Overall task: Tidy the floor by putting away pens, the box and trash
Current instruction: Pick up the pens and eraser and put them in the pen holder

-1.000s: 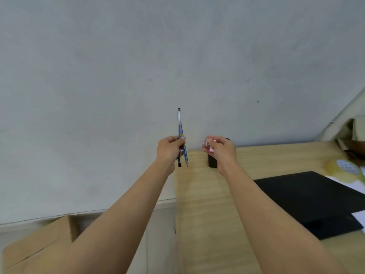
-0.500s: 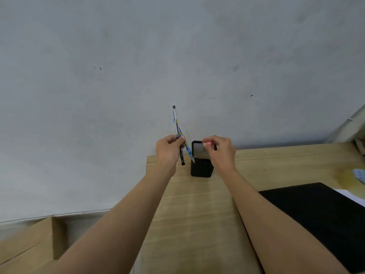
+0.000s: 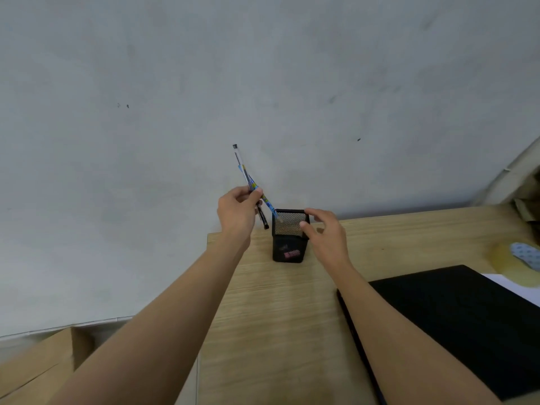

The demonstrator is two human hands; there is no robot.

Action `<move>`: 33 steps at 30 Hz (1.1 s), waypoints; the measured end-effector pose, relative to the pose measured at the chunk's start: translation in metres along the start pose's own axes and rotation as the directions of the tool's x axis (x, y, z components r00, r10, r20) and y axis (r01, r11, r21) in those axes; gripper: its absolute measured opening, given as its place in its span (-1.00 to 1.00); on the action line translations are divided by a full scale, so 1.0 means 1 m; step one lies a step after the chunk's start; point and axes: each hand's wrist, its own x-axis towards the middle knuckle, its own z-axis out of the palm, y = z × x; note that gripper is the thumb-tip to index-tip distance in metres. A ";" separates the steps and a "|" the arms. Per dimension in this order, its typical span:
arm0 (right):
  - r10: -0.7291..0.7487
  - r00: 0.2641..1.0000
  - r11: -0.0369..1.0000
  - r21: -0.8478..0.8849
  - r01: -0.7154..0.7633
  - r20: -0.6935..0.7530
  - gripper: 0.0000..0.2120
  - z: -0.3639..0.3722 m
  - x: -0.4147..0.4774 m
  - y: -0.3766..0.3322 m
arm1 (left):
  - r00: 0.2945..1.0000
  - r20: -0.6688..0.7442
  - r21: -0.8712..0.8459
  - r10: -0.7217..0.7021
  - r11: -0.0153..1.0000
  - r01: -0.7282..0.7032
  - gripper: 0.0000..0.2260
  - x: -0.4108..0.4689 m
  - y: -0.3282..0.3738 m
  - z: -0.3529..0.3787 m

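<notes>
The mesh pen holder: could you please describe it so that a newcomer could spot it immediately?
Find the light wooden desk against the grey wall. Near its back left corner, between the left hand and right hand, stands the pen holder: the only upright black mesh box, with a pink label low on its front.

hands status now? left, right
Left hand: closed on a blue patterned pen and a clear black-capped pen.
Right hand: open, empty.

I had one view only, from the head camera, which looked forward and down across the desk (image 3: 280,331) toward the wall (image 3: 263,83) at 12 o'clock. It sat close, at arm's length from the desk's far edge, with both forearms entering from 6 o'clock.
</notes>
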 end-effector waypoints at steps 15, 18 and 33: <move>0.036 0.997 0.987 0.155 -0.046 0.067 -0.59 0.001 -0.011 0.027 | 0.944 0.108 0.435 0.311 0.839 -0.326 -0.85 0.007 -0.051 0.046; 0.030 0.998 0.987 0.154 -0.039 0.061 -0.60 0.000 -0.010 0.028 | 0.964 0.080 0.515 0.253 0.818 -0.257 -0.77 0.007 -0.065 0.045; 0.024 0.997 0.985 0.169 -0.036 0.069 -0.60 0.002 -0.010 0.030 | 0.951 0.203 0.661 0.235 0.683 -0.310 -0.78 0.010 -0.069 0.040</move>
